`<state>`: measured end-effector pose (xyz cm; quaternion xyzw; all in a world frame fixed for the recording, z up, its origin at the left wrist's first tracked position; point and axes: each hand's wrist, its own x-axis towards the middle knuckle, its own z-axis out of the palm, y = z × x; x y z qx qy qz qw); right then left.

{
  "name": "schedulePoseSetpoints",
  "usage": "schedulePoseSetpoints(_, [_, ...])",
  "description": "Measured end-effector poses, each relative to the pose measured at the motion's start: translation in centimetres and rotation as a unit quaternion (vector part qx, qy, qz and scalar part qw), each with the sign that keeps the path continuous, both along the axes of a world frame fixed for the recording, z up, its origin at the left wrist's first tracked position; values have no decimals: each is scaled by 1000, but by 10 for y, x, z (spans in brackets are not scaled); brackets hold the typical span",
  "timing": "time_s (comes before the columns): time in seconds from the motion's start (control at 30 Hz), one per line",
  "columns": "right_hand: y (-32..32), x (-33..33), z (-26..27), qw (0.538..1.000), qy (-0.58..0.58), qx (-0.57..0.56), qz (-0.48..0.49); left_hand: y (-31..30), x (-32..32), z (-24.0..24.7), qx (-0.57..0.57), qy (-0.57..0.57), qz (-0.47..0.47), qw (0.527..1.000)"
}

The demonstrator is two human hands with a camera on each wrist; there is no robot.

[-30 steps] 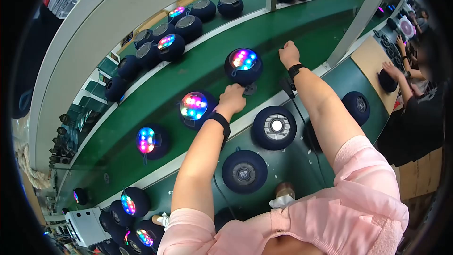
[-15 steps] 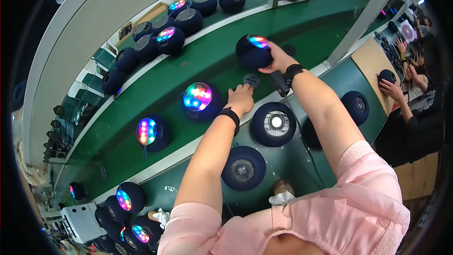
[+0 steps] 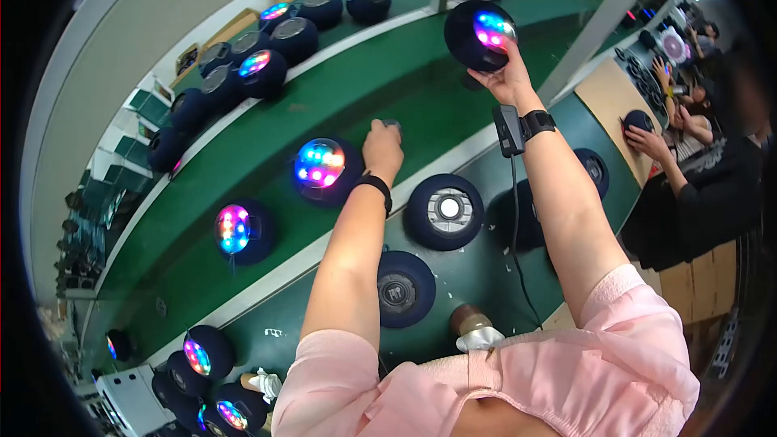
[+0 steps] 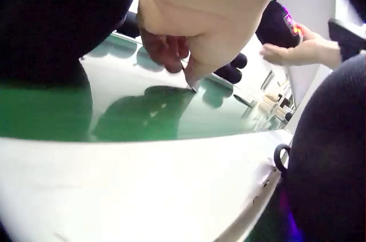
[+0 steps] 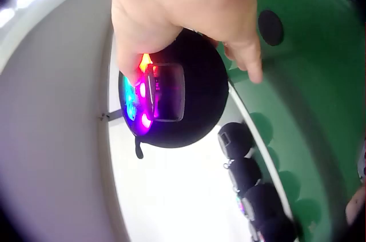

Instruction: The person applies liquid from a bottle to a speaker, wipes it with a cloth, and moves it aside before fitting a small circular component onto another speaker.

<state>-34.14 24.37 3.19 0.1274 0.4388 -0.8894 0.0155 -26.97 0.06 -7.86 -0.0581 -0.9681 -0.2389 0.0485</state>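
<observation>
My right hand (image 3: 510,77) holds up a dark blue round speaker (image 3: 472,35) with a lit multicoloured face, above the far side of the green belt (image 3: 437,125). Close up in the right wrist view, the thumb lies on the lit face of the speaker (image 5: 200,99) and the fingers go behind it. Low over the belt, my left hand (image 3: 383,151) pinches a small dark disc (image 3: 392,123), mostly hidden by the fingers. Left of that hand stands a lit speaker (image 3: 324,168), with another lit speaker (image 3: 243,231) farther left.
Several speakers (image 3: 293,38) line the far ledge. Nearer me, a speaker with a pale centre (image 3: 444,212) and a darker one (image 3: 405,289) sit on the table. A second dark disc (image 5: 270,27) lies on the belt. A grey post (image 3: 603,28) rises at the right.
My right hand has taken hold of the lit speaker and carried it up and away to the right. The left hand has reached the disc on the belt and now pinches it.
</observation>
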Motion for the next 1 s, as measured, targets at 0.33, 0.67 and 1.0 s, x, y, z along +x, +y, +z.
schedulePoseSetpoints(0.33, [7, 77, 23, 540, -32, 841, 8, 5, -13, -25, 29, 92, 30, 995])
schedulePoseSetpoints(0.67, [-35, 156, 2, 306, 231, 915, 127, 13, -6, -4, 4, 20, -80, 997])
schedulePoseSetpoints(1.0, [-20, 173, -19, 344, 238, 878, 231, -6, 26, 74, 162, 130, -38, 978])
